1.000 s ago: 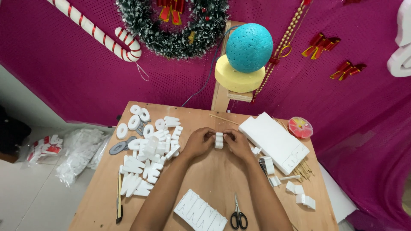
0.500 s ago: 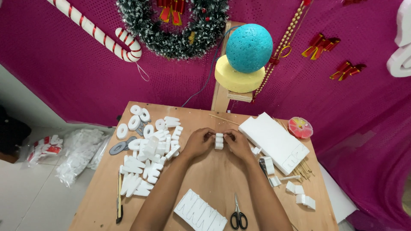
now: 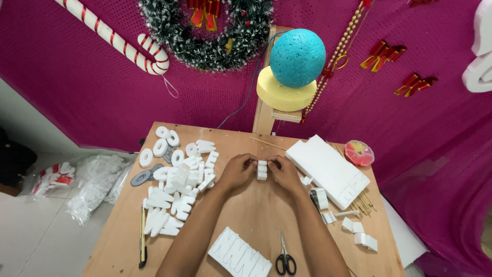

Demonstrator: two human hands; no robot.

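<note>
Still pinching the small white foam piece (image 3: pixel 262 170) from both sides, left hand (image 3: pixel 237 172) and right hand (image 3: pixel 285 172) each keeping a clenched grip, nothing shifting since a second ago. Hovering mid-desk (image 3: pixel 256 210), between the foam letter pile (image 3: pixel 177 179) and white foam block (image 3: pixel 326 170).

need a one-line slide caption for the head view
Left hand and right hand hold a white foam piece over a wooden table.

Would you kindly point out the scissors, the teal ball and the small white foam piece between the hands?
scissors (image 3: pixel 285 259), head view, on the black handles.
teal ball (image 3: pixel 298 57), head view, middle of its face.
white foam piece (image 3: pixel 262 170), head view, its centre.
</note>
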